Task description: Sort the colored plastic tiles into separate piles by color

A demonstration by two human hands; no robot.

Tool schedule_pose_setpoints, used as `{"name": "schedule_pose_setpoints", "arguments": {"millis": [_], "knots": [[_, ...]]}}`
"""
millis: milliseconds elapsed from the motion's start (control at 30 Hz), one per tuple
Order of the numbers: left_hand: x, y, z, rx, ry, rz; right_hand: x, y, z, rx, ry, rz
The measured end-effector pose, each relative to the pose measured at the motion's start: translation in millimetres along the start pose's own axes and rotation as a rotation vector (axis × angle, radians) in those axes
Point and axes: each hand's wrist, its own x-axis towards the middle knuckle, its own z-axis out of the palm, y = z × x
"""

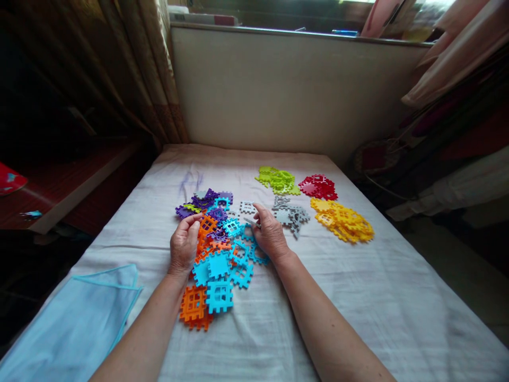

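A mixed heap of flat plastic interlocking building pieces lies between my hands. It has orange pieces (193, 302), light blue pieces (219, 296) and purple pieces (204, 198). My right hand (271, 236), over the heap's right side, pinches a grey building piece (250, 222) seen nearly edge-on. Another pale grey piece (247, 207) lies just beyond those fingers. At the heap's left edge, my left hand (184, 245) has thumb and fingers curled together against an orange window piece (208, 225). Whether it grips that piece is hard to see.
Sorted by colour, a grey pile (292, 216), a lime green pile (277, 181), a red pile (318, 187) and a yellow pile (345, 220) lie toward the back right. A light blue cloth (75, 323) covers the front left of the white sheet (397, 318). A wall (294, 90) stands behind.
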Motion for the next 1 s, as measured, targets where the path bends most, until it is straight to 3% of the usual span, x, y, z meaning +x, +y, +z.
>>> {"name": "schedule_pose_setpoints", "arguments": {"millis": [200, 333, 500, 700, 1000], "knots": [[-0.5, 1.2, 0.5, 0.009, 0.007, -0.008, 1.7, 0.1, -10.2, -0.057, -0.034, -0.065], [-0.4, 0.9, 0.2, 0.031, 0.009, -0.014, 8.9, 15.2, -27.9, -0.079, 0.173, -0.009], [-0.3, 1.1, 0.2, 0.032, 0.000, -0.018, 13.9, 58.0, -47.5, -0.167, 0.371, 0.059], [-0.3, 0.3, -0.2, 0.028, 0.000, -0.007, 8.4, 84.3, -39.5, -0.231, 0.286, 0.115], [-0.7, -0.8, -0.6, 0.023, 0.009, -0.001, 4.6, 60.0, -39.8, -0.322, 0.256, 0.120]]}}
